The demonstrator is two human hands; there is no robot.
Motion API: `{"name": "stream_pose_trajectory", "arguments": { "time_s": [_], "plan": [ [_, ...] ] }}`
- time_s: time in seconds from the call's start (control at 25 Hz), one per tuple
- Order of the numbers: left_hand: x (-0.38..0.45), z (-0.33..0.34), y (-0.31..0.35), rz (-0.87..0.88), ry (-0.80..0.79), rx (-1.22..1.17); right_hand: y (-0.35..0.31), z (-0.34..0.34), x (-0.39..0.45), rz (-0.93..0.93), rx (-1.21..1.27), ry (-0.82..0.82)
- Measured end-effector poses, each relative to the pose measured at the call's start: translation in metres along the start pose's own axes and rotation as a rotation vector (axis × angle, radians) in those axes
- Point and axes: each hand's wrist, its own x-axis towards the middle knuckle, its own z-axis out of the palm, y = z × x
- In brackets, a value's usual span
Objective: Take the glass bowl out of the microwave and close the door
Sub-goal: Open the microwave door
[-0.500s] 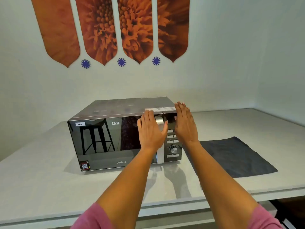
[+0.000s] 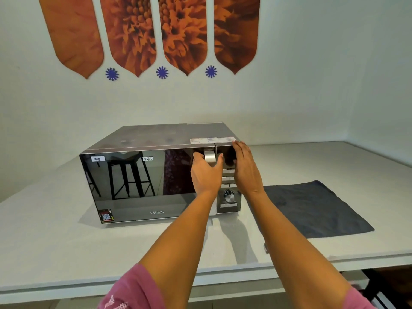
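Observation:
A silver microwave point(image 2: 142, 139) with a dark mirrored door point(image 2: 138, 181) stands on the white table, its door shut. My left hand point(image 2: 206, 173) is wrapped around the vertical silver door handle point(image 2: 209, 156) at the door's right edge. My right hand point(image 2: 244, 167) lies flat with fingers together against the control panel point(image 2: 228, 200), its fingertips at the top right corner. The glass bowl is hidden; the mirrored door shows only reflections.
A dark grey cloth point(image 2: 312, 208) lies flat on the table point(image 2: 55, 237) to the right of the microwave. The white wall with orange flower panels point(image 2: 142, 34) rises close behind. The table's front edge runs below my forearms.
My left hand has gone from flat on the door to curled around the handle. My right hand has stayed flat on the control panel. The door is still shut.

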Motion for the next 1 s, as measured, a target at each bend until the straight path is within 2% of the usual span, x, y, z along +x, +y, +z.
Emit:
{"name": "stream_pose_trajectory", "arguments": {
  "time_s": [0.24, 0.88, 1.0],
  "plan": [
    [0.0, 0.015, -0.005, -0.086, -0.004, -0.091, 0.001, 0.005, -0.002, 0.026, 0.041, 0.027],
    [-0.001, 0.022, 0.005, -0.166, 0.033, 0.019, -0.005, 0.013, -0.001, 0.074, 0.035, 0.042],
    [-0.004, 0.023, 0.006, -0.172, 0.091, 0.042, -0.002, 0.011, -0.001, 0.053, 0.05, 0.034]
  ]
}}
